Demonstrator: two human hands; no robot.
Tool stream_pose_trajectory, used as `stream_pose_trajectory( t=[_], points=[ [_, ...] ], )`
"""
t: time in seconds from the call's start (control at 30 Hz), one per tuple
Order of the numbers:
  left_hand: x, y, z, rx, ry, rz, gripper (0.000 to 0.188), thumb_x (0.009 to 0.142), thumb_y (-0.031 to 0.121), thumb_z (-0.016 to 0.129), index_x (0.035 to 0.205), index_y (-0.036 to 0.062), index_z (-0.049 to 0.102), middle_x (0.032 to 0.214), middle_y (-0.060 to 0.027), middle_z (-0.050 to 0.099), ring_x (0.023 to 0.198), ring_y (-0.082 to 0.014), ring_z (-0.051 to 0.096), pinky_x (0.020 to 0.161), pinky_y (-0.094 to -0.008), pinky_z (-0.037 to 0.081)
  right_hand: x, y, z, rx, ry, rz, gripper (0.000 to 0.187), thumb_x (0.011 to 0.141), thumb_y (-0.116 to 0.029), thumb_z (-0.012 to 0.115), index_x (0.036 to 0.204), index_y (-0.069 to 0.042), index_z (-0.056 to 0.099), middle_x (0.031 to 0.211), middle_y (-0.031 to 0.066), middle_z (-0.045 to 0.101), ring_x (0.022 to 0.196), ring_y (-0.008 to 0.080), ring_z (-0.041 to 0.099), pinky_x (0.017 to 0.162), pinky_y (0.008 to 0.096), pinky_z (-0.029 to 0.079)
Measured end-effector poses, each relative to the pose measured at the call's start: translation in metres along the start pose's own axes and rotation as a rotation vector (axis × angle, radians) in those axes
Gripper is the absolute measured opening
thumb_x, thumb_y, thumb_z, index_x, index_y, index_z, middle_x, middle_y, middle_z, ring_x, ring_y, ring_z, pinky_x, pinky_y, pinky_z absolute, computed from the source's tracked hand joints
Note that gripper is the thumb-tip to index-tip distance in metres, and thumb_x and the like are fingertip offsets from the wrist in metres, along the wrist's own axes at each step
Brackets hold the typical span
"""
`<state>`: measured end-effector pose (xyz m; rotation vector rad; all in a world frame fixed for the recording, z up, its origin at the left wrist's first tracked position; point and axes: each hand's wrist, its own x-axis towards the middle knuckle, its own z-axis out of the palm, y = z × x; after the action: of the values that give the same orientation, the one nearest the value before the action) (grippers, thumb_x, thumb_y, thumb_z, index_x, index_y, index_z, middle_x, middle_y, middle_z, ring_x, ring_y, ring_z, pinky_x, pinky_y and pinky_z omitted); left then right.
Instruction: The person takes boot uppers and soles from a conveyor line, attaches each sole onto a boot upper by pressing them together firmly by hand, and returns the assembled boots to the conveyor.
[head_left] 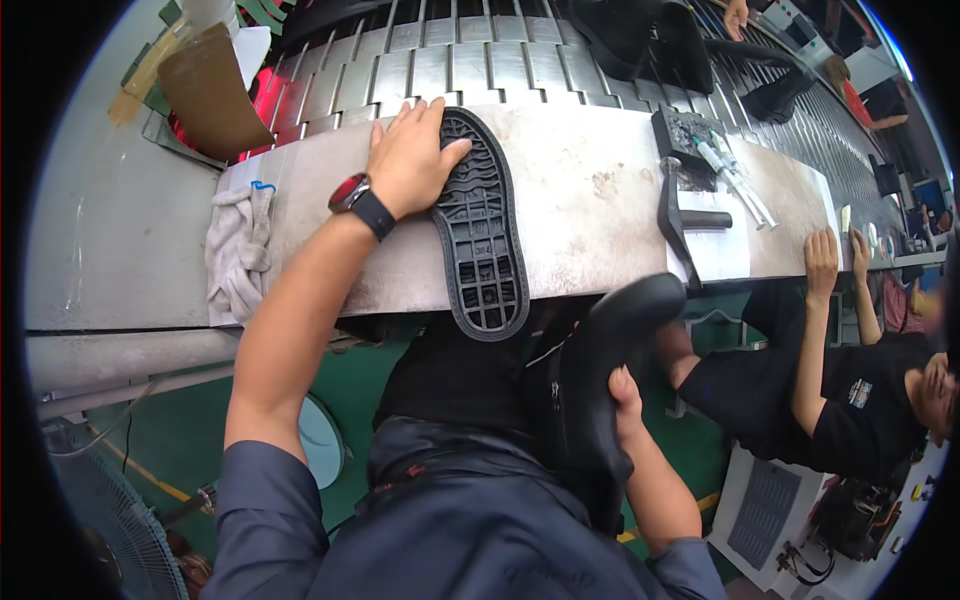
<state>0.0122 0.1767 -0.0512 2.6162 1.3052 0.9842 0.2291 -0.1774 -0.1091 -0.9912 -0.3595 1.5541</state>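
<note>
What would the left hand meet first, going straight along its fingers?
Likely the metal slats just beyond the worktop; their height relative to the left hand is unclear.

Small raised characters stand in the middle of the black sole [483, 225], between its ribs; tone-on-tone lettering [550, 578] runs across the dark shirt [470, 535] at the lower edge, too faint to read surely; a pale printed patch [858, 392] marks the co-worker's black shirt [850, 430], its small print illegible.
</note>
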Motion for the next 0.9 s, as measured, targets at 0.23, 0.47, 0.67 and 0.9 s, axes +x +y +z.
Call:
stream_pose_trajectory(
  t=[0.23,0.47,0.67,0.9],
  points=[
    [-0.006,-0.027,-0.014,-1.02,0.049,-0.461,0.034,0.105,0.012,0.069,0.135,-0.0042,0.069,0.116,-0.0109,0.077,0.103,-0.0131,0.072,0.093,-0.0272,0.057,0.016,0.022,-0.027,0.199,0.002,0.053,0.07,0.098,-0.051,0.072,0.144,0.0,0.057,0.131,0.0154,0.07,0.112,0.0266,0.072,0.097,0.0393,0.06],
    [-0.051,-0.006,-0.068,-1.396,0.004,-0.555,0.04,0.11,0.018,0.058,0.139,-0.0095,0.064,0.122,-0.0155,0.075,0.108,-0.0199,0.074,0.101,-0.0319,0.057,0.008,0.004,0.013,0.486,-0.04,0.023,0.085,0.096,-0.066,0.069,0.148,0.0,0.055,0.137,0.0189,0.067,0.123,0.032,0.069,0.109,0.0479,0.056],
    [-0.115,0.038,-0.089,-1.254,-0.284,-0.537,0.062,0.1,0.03,0.062,0.145,-0.0133,0.058,0.124,-0.0178,0.074,0.111,-0.0218,0.073,0.105,-0.0342,0.053,-0.002,-0.019,0.037,0.771,-0.133,0.014,0.107,0.09,-0.085,0.061,0.151,0.002,0.049,0.143,0.0287,0.06,0.139,0.0461,0.056,0.126,0.0608,0.039],
    [-0.137,0.056,-0.079,-1.776,-0.41,-0.561,0.078,0.099,0.046,0.063,0.157,-0.0029,0.042,0.155,-0.036,0.05,0.148,-0.0475,0.047,0.123,-0.0572,0.04,-0.007,-0.03,0.025,1.045,-0.002,0.26,0.114,0.093,-0.091,0.042,0.158,0.002,0.045,0.161,0.0302,0.045,0.151,0.0458,0.045,0.13,0.0566,0.032]
  ],
)
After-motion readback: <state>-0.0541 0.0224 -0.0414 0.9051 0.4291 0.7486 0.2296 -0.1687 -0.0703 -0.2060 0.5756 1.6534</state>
